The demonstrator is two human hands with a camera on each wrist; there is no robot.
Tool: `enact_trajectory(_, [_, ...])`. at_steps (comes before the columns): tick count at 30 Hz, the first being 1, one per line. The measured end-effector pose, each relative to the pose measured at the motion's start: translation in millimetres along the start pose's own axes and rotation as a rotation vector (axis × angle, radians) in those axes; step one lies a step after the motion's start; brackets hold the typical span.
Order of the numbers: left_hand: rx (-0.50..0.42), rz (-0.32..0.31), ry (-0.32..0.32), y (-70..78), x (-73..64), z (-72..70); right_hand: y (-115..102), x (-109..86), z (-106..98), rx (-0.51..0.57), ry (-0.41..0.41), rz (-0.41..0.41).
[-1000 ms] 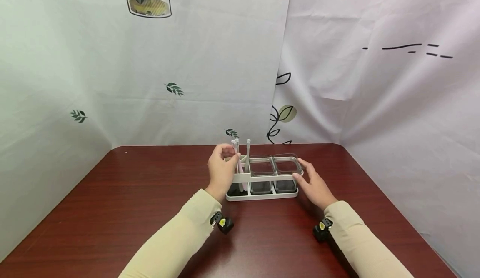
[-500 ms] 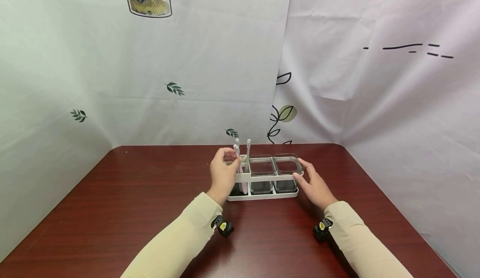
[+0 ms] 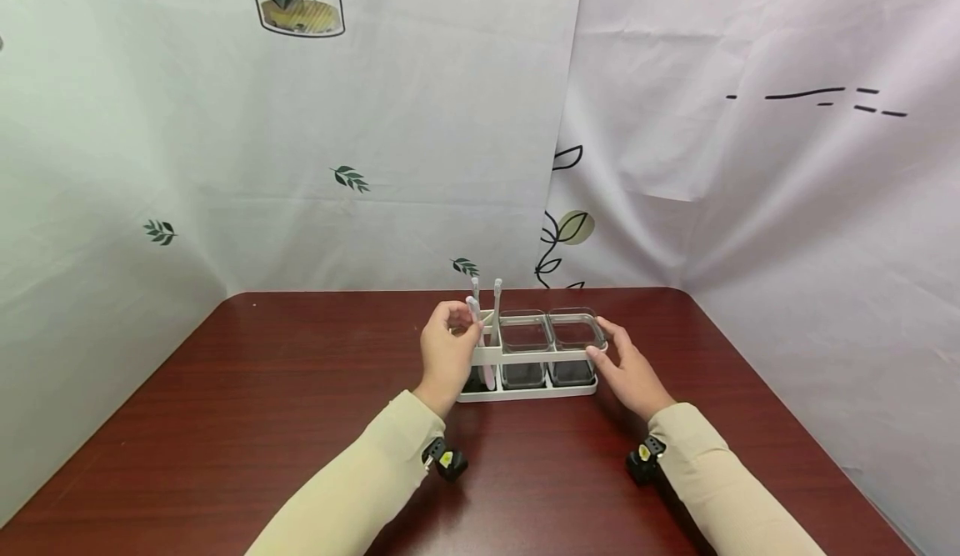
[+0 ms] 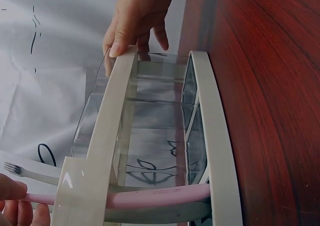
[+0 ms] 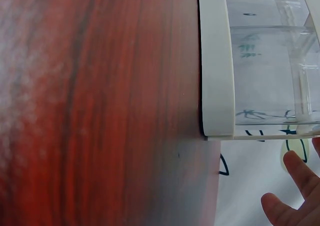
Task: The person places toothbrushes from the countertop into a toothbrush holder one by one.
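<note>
In the head view, my left hand (image 3: 446, 356) pinches the upper part of a pink toothbrush (image 3: 490, 375). This toothbrush stands slightly tilted in the left section of a white toothbrush holder (image 3: 551, 357). The left wrist view shows its pink handle (image 4: 160, 196) passing down to the holder's base, with thumb and fingers at its thin neck. Two other toothbrushes stand there, one a greyish toothbrush (image 3: 496, 310). My right hand (image 3: 628, 379) holds the holder's right end, thumb on the front rim and fingers towards the back.
Two clear cups, a middle cup (image 3: 525, 333) and a right cup (image 3: 575, 332), sit in the holder. The holder stands on a dark red wooden table (image 3: 300, 389). A white printed cloth (image 3: 420, 122) hangs behind and at both sides.
My left hand has lowered slightly, and the pink toothbrush has moved down with it in the holder. The right hand and the holder have stayed put.
</note>
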State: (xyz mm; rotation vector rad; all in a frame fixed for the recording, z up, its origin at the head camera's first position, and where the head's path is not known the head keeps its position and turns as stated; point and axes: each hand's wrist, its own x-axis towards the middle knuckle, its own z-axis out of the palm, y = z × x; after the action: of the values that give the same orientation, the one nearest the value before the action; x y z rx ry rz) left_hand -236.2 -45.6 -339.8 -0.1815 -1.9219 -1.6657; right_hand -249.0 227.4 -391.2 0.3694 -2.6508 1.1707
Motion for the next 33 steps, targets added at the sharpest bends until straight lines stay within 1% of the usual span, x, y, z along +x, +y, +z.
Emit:
enact_trajectory(7, [-0.001,0.011,0.010,-3.3,0.0,0.0,-0.4,0.3,0.7,0.007,-0.007,0.005])
enact_trajectory(15, [-0.007,0.000,0.007,-1.5,-1.8,-0.9,-0.7,0.7,0.9,0.009,-0.009,0.002])
enact_trajectory(20, [-0.008,0.006,0.008,-1.8,-3.5,-0.8,0.2,1.1,0.0,0.012,-0.006,-0.003])
enact_trajectory(26, [-0.032,0.006,0.006,-2.8,-4.0,-0.1,2.1,1.2,-1.7,0.003,-0.004,-0.002])
enact_trajectory(30, [-0.030,-0.005,-0.021,-2.9,-4.4,-1.4,2.4,0.7,-3.6,-0.003,-0.002,0.002])
enact_trajectory(33, [-0.015,-0.019,-0.065,-1.3,-5.9,-6.2,1.5,1.1,-5.9,-0.021,-0.004,-0.007])
